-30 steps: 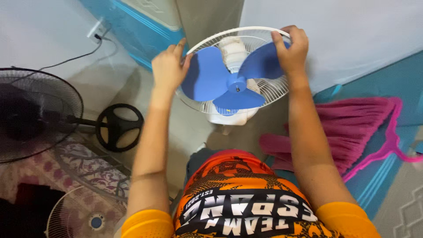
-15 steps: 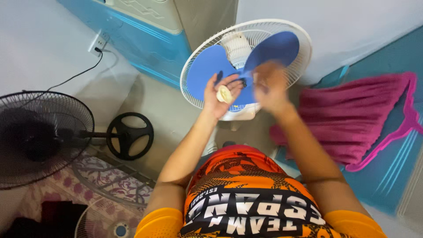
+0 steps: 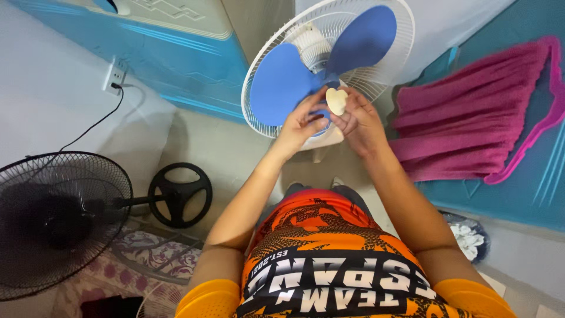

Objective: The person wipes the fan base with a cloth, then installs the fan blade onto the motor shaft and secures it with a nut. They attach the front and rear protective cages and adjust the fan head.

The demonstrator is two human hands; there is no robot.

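A white fan (image 3: 376,76) with a blue three-lobed blade (image 3: 276,82) stands on the floor in front of me, its front grille off. My right hand (image 3: 362,123) pinches a small cream cap (image 3: 336,100) just in front of the blade's hub. My left hand (image 3: 301,122) is right beside it, with fingers curled around the blue hub under the cap. Both hands touch at the fingertips.
A black pedestal fan head (image 3: 56,221) and its round black base (image 3: 179,194) lie at the left. A magenta mop (image 3: 471,129) lies at the right on a blue mat. A blue cabinet (image 3: 176,53) stands behind; a cord runs from a wall socket (image 3: 113,76).
Both hands left the grille's rim and came to the blade hub. The cream cap went from my left palm to my right fingers.
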